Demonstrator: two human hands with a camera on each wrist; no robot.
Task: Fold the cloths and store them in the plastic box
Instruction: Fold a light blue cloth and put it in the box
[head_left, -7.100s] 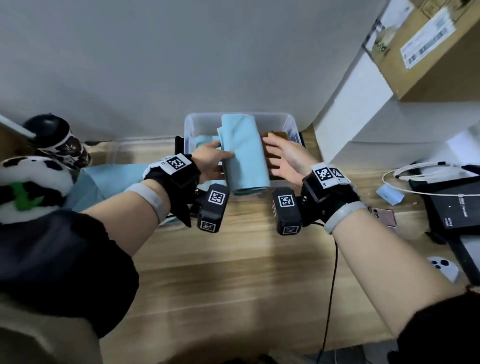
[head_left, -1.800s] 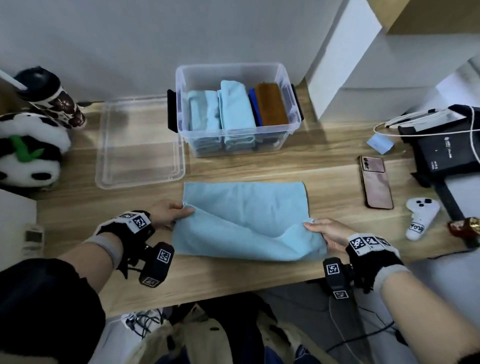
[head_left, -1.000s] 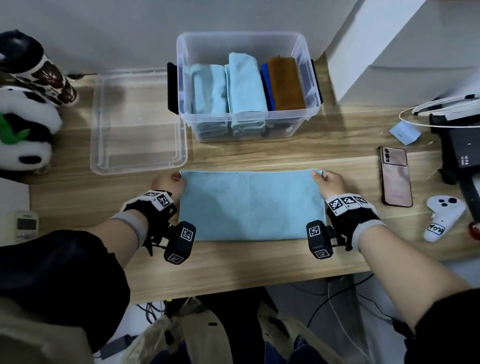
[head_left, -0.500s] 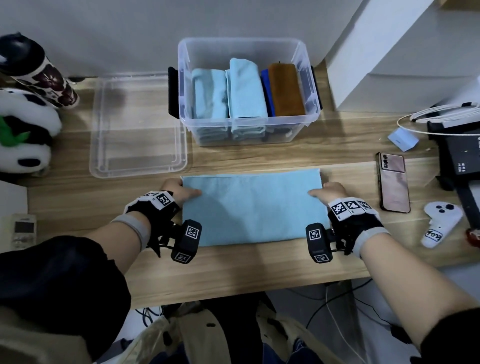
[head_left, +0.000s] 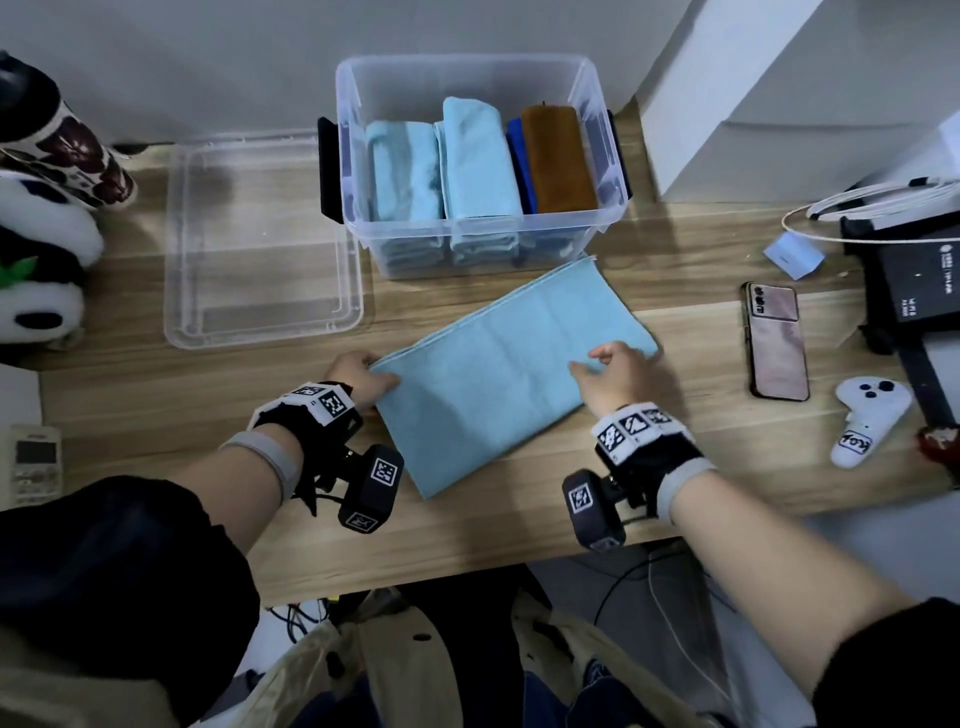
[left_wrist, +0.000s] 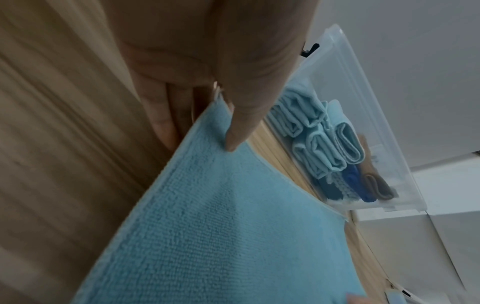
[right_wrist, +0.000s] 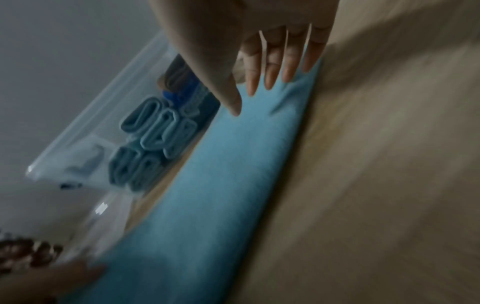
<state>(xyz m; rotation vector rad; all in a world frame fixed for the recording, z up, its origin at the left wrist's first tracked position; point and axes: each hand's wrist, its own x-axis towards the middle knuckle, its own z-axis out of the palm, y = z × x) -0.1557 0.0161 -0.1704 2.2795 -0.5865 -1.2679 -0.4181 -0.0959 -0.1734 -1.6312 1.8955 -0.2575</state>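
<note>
Cloth (head_left: 511, 374) lies mid-frame on the desk, long axis running lower left to upper right, toward the box (head_left: 475, 83). Left hand (head_left: 358, 376) pinches its left corner. Right hand (head_left: 618, 382), fingers spread, seems to press the right end.

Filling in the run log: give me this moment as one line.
stage: mid-fold | left hand: pinches corner of light blue microfibre cloth | right hand: rests on cloth | clear plastic box: holds folded cloths

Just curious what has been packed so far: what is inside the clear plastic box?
The clear plastic box holds folded cloths standing in a row: light blue ones, a dark blue one and a brown one. More folds show through its front wall; the exact count is hidden.
</note>
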